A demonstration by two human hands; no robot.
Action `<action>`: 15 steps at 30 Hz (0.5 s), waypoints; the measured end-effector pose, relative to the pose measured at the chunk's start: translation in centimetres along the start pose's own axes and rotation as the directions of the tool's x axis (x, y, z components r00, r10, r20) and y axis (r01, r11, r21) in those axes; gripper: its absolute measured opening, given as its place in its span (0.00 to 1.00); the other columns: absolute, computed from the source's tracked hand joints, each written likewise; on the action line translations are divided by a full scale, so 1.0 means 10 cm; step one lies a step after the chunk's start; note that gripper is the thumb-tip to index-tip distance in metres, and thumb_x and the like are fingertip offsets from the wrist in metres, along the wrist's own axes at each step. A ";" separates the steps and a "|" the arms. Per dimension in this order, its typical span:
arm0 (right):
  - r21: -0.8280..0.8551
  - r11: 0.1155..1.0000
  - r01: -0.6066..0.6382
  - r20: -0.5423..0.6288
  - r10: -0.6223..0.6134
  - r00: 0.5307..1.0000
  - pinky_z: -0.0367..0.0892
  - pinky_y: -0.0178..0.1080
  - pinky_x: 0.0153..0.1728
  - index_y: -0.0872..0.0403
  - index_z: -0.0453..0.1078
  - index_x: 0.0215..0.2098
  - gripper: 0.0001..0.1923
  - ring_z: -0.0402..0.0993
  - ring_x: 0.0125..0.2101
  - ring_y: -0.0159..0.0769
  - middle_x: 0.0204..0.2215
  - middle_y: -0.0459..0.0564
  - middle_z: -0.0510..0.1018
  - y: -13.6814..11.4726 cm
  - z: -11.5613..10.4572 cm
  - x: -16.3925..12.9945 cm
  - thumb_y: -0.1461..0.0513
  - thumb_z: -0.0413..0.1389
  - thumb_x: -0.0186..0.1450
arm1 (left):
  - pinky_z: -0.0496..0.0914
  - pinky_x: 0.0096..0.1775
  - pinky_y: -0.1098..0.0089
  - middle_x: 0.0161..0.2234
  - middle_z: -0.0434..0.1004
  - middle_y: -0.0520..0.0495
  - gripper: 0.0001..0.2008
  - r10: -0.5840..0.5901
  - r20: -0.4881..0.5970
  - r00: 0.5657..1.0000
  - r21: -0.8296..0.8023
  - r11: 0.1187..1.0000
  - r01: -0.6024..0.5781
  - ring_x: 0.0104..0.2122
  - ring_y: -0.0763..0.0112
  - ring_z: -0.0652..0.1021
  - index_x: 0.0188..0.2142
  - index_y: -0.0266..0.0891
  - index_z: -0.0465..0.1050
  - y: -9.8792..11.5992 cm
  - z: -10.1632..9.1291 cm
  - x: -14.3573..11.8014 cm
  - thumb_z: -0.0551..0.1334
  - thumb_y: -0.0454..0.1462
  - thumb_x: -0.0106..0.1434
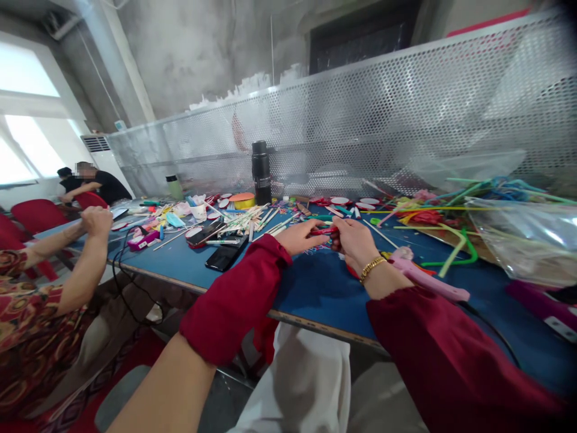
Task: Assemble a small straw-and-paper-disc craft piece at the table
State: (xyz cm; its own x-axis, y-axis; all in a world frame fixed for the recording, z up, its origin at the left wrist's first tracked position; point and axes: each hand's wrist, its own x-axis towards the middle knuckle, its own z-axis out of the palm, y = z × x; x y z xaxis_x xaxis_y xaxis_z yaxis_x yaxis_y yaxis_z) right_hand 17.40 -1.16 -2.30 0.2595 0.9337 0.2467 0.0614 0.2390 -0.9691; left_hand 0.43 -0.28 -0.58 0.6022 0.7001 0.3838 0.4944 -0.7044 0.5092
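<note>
Both hands pinch one small red piece above the blue table: left hand closed on its near end, right hand closed on the other. Keeping wrists low and the pinch steady should help control it.

Small red piece mostly hidden inside the grip of left hand and right hand, so its shape is unclear. Clear plastic bag is cut by the right edge and blurred, with the coloured sticks inside smeared. Litter at the surface's far end is too small to identify, and the co-worker's hands hide whatever they grip.
</note>
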 end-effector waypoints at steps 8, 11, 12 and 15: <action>-0.255 0.937 0.239 -0.038 -0.257 0.966 0.71 0.41 0.32 0.55 0.74 0.40 0.13 0.76 0.27 0.39 0.29 0.52 0.81 0.07 -0.02 0.07 0.56 0.58 0.61 | 0.75 0.43 0.67 0.43 0.81 0.43 0.14 -0.146 -0.237 0.960 -0.326 0.943 0.063 0.40 0.66 0.79 0.48 0.36 0.76 -0.30 0.00 0.15 0.60 0.42 0.70; -0.400 0.860 0.317 0.019 -0.338 0.941 0.70 0.42 0.36 0.54 0.75 0.37 0.10 0.77 0.32 0.41 0.31 0.53 0.82 0.09 -0.04 0.09 0.56 0.58 0.62 | 0.74 0.47 0.66 0.41 0.82 0.43 0.11 -0.127 -0.297 0.946 -0.342 0.940 0.019 0.41 0.66 0.79 0.43 0.35 0.78 -0.37 0.00 0.19 0.65 0.40 0.66; -0.411 0.854 0.320 0.036 -0.335 0.941 0.69 0.42 0.36 0.54 0.75 0.37 0.10 0.77 0.32 0.41 0.32 0.52 0.82 0.09 -0.05 0.09 0.56 0.58 0.63 | 0.74 0.48 0.66 0.42 0.82 0.42 0.10 -0.118 -0.305 0.945 -0.356 0.935 0.002 0.41 0.67 0.79 0.44 0.35 0.78 -0.37 0.01 0.19 0.66 0.39 0.65; -0.403 0.861 0.311 0.073 -0.308 0.949 0.68 0.40 0.35 0.53 0.76 0.39 0.11 0.77 0.32 0.39 0.32 0.50 0.82 0.10 -0.05 0.08 0.56 0.58 0.63 | 0.73 0.49 0.66 0.44 0.83 0.41 0.11 -0.080 -0.316 0.945 -0.357 0.933 -0.040 0.42 0.67 0.80 0.45 0.34 0.79 -0.36 0.00 0.18 0.66 0.36 0.65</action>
State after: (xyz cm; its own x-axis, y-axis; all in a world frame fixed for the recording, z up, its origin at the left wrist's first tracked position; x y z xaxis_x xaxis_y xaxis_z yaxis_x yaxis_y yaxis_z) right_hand 18.13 -0.33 -3.05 0.1568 0.8314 0.5331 0.5216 0.3886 -0.7595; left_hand -0.25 3.48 -1.69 0.3317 0.7551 0.5656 0.2137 -0.6441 0.7345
